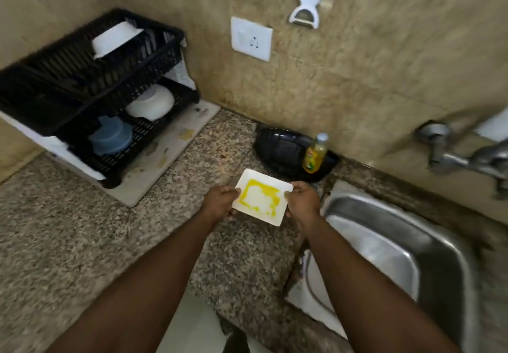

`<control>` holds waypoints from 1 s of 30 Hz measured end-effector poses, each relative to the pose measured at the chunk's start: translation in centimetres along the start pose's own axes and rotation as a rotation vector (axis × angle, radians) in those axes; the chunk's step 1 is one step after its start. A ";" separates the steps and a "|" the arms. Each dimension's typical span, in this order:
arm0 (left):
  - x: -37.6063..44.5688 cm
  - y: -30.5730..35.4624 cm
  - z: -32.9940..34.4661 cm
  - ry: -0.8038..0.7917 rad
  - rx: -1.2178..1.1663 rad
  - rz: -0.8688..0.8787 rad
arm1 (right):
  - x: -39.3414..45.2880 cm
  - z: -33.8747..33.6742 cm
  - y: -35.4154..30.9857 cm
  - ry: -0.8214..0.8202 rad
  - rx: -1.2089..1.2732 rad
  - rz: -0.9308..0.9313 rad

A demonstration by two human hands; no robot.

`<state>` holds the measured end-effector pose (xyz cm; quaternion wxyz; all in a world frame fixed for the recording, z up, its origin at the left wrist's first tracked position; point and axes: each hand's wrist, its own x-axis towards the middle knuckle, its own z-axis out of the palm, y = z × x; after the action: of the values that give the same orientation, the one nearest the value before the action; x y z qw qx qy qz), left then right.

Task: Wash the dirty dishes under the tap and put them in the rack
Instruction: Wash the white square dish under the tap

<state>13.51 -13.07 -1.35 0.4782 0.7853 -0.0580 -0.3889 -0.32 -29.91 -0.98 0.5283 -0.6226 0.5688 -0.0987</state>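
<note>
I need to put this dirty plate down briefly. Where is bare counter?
Bare granite counter lies between the dish rack mat and the near edge. Crowded: the black tray with the soap bottle beside the sink.

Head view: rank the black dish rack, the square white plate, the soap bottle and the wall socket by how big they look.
1. black dish rack, by far the largest.
2. square white plate, held by both hands.
3. wall socket.
4. soap bottle, looks narrower than the socket; the two are close, so that order is unsure.

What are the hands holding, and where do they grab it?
A white square plate smeared with yellow. The left hand grips its left edge and the right hand grips its right edge.
</note>
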 end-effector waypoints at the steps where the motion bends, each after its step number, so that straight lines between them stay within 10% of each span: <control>1: -0.8 0.5 1.6 -0.031 -0.037 0.004 | 0.2 -1.9 0.7 0.017 0.034 -0.015; 11: -7.6 7.1 21.3 -0.267 -0.122 0.081 | -0.5 -22.9 5.1 0.228 0.100 -0.062; 19: -11.1 10.1 29.6 -0.252 -0.227 0.074 | -0.9 -34.5 2.9 0.923 -0.049 -0.231; 30: -11.5 10.6 33.3 -0.237 -0.200 0.122 | 3.6 -39.7 3.5 0.715 -0.014 -0.167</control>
<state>-13.66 -36.95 5.42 0.5663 0.6777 -0.1225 -0.4528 -29.95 -53.80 11.34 0.2819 -0.5967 0.6652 -0.3491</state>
